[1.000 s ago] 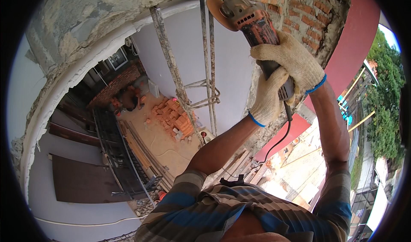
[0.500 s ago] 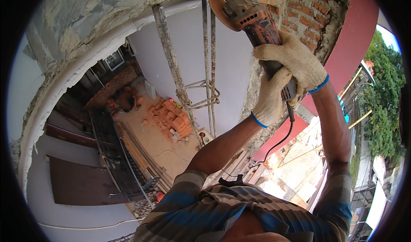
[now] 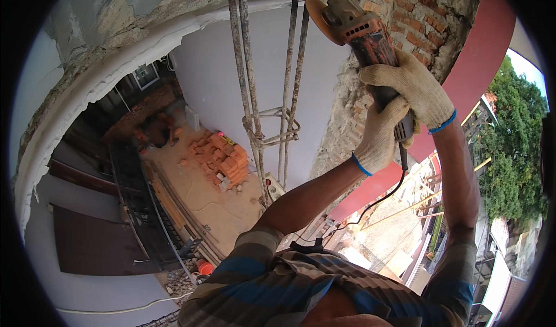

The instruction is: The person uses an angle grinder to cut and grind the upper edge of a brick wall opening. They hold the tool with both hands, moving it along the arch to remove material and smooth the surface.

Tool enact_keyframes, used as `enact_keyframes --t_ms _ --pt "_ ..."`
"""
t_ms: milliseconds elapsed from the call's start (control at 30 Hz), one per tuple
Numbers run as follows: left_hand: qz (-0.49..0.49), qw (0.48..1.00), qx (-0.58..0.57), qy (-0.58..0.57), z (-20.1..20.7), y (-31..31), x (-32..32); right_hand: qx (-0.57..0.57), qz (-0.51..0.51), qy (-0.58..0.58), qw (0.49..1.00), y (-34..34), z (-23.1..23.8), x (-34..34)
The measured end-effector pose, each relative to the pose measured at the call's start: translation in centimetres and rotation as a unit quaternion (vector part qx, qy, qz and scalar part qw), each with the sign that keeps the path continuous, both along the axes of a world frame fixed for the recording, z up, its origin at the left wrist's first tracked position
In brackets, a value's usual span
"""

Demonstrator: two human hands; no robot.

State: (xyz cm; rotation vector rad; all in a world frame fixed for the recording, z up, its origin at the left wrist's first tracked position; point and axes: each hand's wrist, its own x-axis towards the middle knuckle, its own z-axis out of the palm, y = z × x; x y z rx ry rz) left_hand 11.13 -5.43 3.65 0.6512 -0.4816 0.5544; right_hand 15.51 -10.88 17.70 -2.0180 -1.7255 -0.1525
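An orange and black angle grinder [image 3: 370, 42] is held up high with both gloved hands. My left hand [image 3: 377, 131], in a cream knit glove with a blue cuff, wraps the rear of its body near the cord. Further forward, my right hand [image 3: 412, 87], gloved the same way, closes around the middle of the body. The brown cutting disc [image 3: 322, 20] is beside the upper end of the rusty steel bars [image 3: 292, 55]; I cannot tell whether it touches them. A black power cord [image 3: 379, 198] hangs from the grinder's rear.
Broken brickwork [image 3: 420, 17] and a rough plaster edge [image 3: 104, 75] border the opening above. Far below lie a pile of orange bricks [image 3: 223, 158], long boards [image 3: 176, 202] and a red bucket [image 3: 204, 267]. Trees [image 3: 512, 153] stand outside at right.
The grinder and both hands have shifted slightly right in the picture. The view has turned a little, so the steel bars now appear spread apart as pairs. My grip is unchanged.
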Motion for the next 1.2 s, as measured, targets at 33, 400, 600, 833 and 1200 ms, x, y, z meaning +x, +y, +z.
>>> enact_keyframes --t_ms 33,400,600,833,1200 --pt "0.002 1.000 -0.006 0.002 0.1 -0.1 0.0 0.036 0.063 -0.097 0.993 0.2 -0.1 0.1" --pt "-0.003 1.000 -0.017 0.001 0.5 -0.4 -0.4 0.009 0.077 -0.184 0.980 -0.5 0.1 0.1" --pt "-0.007 1.000 -0.016 -0.002 0.7 -0.6 -0.1 0.052 0.124 -0.256 0.957 -0.3 0.0 1.2" --pt "-0.006 1.000 -0.009 -0.007 0.9 -0.8 0.1 0.005 0.093 -0.210 0.973 -0.6 0.8 1.0" --pt "0.004 0.999 -0.030 0.012 1.1 -1.2 0.2 -0.028 -0.001 -0.058 0.998 -0.6 1.0 0.5"
